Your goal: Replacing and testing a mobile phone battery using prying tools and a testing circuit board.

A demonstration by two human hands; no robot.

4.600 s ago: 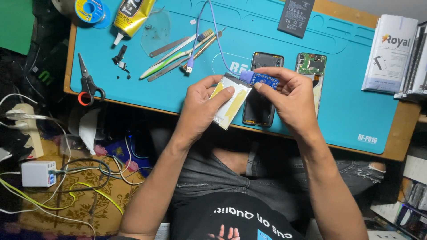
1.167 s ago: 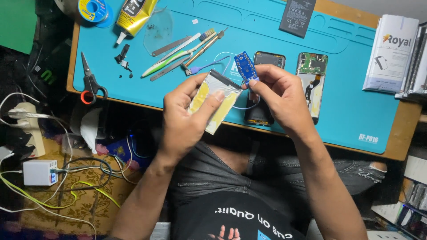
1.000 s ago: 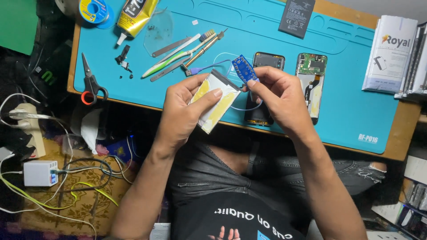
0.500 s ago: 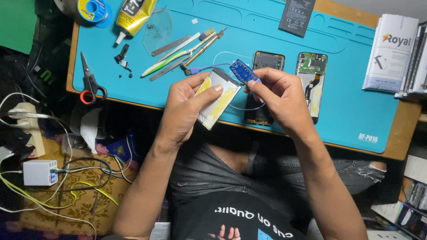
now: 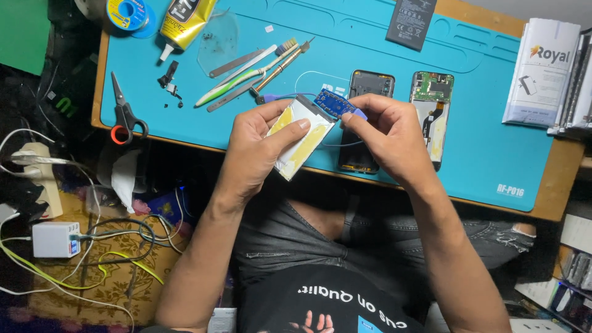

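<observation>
Left hand (image 5: 259, 151) clamps the flat silver-and-yellow battery pouch (image 5: 302, 135), light, puncture-prone, by its edges; right hand (image 5: 391, 135) pinches the small blue circuit board (image 5: 335, 103).

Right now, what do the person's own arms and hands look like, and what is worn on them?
Both hands are bare: no gloves, rings, watch or bands show on the left hand or the right hand. Both forearms are uncovered down to the bottom edge of the picture, with no sleeve in view. Lower down, a black shirt with white lettering and dark grey shorts show.
</observation>
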